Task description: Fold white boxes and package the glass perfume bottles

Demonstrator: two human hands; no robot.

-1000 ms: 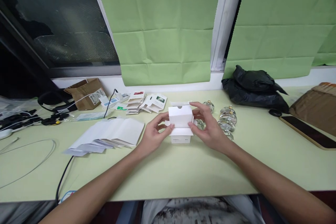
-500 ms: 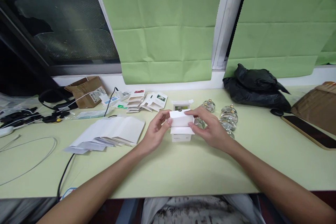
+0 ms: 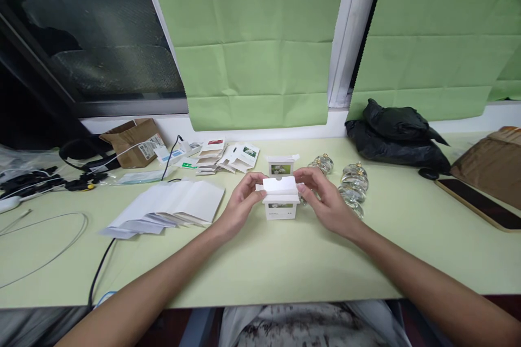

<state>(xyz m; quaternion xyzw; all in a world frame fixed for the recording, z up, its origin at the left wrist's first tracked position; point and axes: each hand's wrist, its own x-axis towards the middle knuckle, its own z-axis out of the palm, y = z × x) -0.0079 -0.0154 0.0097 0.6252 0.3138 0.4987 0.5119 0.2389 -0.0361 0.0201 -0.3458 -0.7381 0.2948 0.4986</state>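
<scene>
A small white cardboard box [image 3: 280, 210] with a printed picture and small text on its front stands upright on the table. Its top lid flap [image 3: 280, 185] is raised. At the box's upper left corner, my left hand [image 3: 243, 203] pinches with thumb and fingers. My right hand [image 3: 324, 199] grips the upper right corner in the same way, thumb in front. Just behind stands another white box [image 3: 280, 168] with a green picture, its top flap up. Lidded glass jars [image 3: 354, 184] with gold knobs are right of my right hand, and further glass jars [image 3: 323, 163] stand behind it.
Flattened white cartons [image 3: 175, 206] lie left of my left hand. Folded cartons with coloured prints [image 3: 228, 155] are at the back. A brown cardboard box [image 3: 134, 143] is back left; a black plastic bag [image 3: 399, 135] and a phone [image 3: 482, 203] are at right. Cables cross the left side.
The raised flap has tilted down and back toward the box's top, and the front print now shows. My right hand has shifted from the flap's face to the right corner.
</scene>
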